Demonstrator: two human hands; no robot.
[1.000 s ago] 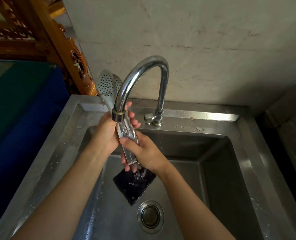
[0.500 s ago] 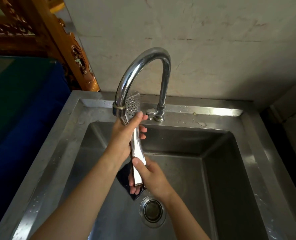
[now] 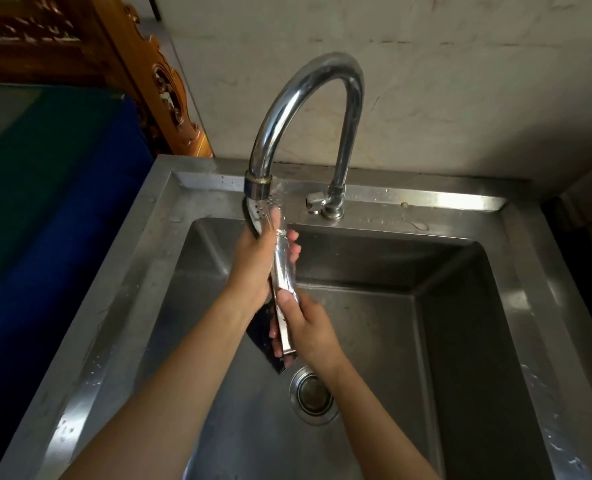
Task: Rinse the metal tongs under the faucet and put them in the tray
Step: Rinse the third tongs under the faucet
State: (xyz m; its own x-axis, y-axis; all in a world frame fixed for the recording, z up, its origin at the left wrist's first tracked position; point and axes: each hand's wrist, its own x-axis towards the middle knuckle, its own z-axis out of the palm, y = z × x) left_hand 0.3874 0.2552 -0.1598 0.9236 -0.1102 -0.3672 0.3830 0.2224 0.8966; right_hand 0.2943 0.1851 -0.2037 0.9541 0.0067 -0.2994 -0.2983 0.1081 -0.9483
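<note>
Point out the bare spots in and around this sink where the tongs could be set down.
The basin floor is bare from the drain across to the right wall. The back ledge right of the faucet is bare but wet. Crowded: left of centre, where the left hand and right hand hold the tongs above a dark flat object.

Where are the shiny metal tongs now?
In the head view, left of centre, the metal tongs stand near-upright over the steel sink, perforated end under the chrome faucet spout, left hand gripping above, right hand below.
</note>
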